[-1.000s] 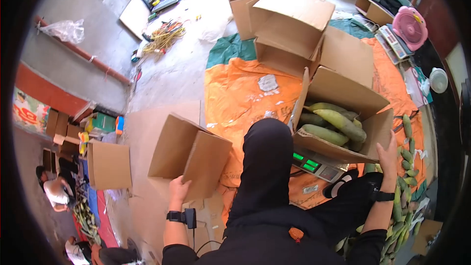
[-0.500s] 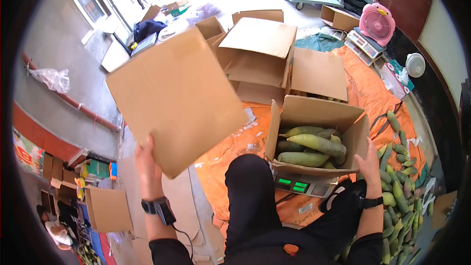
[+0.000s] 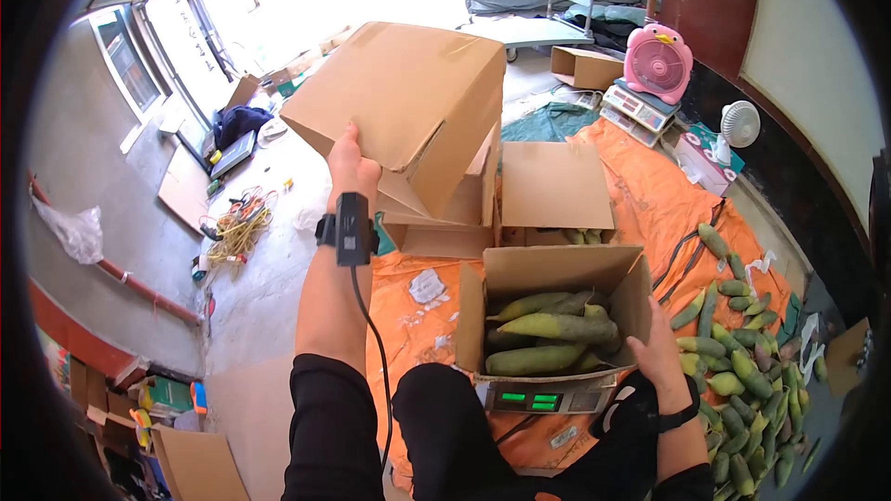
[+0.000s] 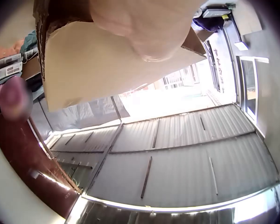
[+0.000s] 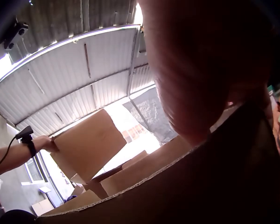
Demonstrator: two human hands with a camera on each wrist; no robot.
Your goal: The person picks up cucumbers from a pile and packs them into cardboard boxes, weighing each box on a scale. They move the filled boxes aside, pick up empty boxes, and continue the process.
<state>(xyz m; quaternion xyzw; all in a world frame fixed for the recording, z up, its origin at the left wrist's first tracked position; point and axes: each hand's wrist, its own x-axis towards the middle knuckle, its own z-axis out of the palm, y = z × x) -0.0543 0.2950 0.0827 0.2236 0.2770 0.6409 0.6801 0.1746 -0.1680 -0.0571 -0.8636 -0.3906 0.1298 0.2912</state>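
Observation:
My left hand [image 3: 355, 165] grips an edge of a cardboard box [image 3: 394, 83], thumb on the upper face. This box is raised and tilted above the boxes behind. In the left wrist view, the hand overlaps its brown panel [image 4: 88, 65]. My right hand [image 3: 659, 353] rests against the right front corner of an open-topped box [image 3: 559, 264], fingers fairly straight along its side. Inside lie several long green radishes [image 3: 557, 327]. Beneath the box is a scale [image 3: 585, 399] with lit green digits. The right wrist view shows this hand close at the box's rim [image 5: 149, 177].
More boxes [image 3: 557, 186] stand behind on an orange tarp [image 3: 631, 172]. Loose green radishes [image 3: 742, 380] are heaped on the right. A pink fan [image 3: 657, 63] sits on other scales [image 3: 636, 107] at the back. Yellow cords [image 3: 243, 227] lie on the floor at left.
My left hand has lifted the cardboard box from the floor at left, up and forward to above the rear boxes. My right hand stays at the filled box, and the head view has shifted.

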